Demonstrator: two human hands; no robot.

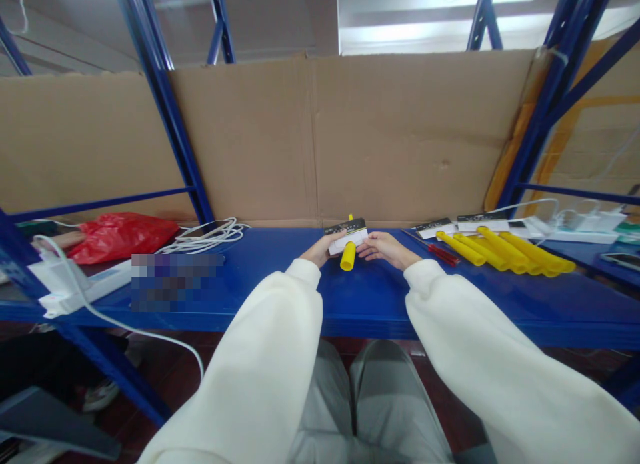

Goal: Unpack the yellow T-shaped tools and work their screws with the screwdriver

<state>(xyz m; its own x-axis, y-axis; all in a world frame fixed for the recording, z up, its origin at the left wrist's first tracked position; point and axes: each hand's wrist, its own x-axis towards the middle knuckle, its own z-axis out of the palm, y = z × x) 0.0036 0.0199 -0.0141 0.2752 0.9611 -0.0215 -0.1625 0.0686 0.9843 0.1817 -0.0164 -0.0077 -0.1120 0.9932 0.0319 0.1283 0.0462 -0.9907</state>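
In front of me, over the blue shelf top (280, 264), is a small black-and-white printed card (341, 237) or flat box. A yellow tube (348, 256) with an open round end sticks out from its near side, and a bit of yellow shows beyond its far edge. How the two are joined is hidden. My left hand (319, 251) pinches the left edge of the card. At the right edge, the fingers of my right hand (387, 250) close on the card, close beside the tube.
Right of my hands lie a red-handled screwdriver (443, 254), several yellow tubes (505, 251) and more black-and-white cards (434, 229). Leftward are a red plastic bag (125, 236), coiled white cable (220, 236) and a power strip (107, 284). Cardboard (350, 137) walls off the back.
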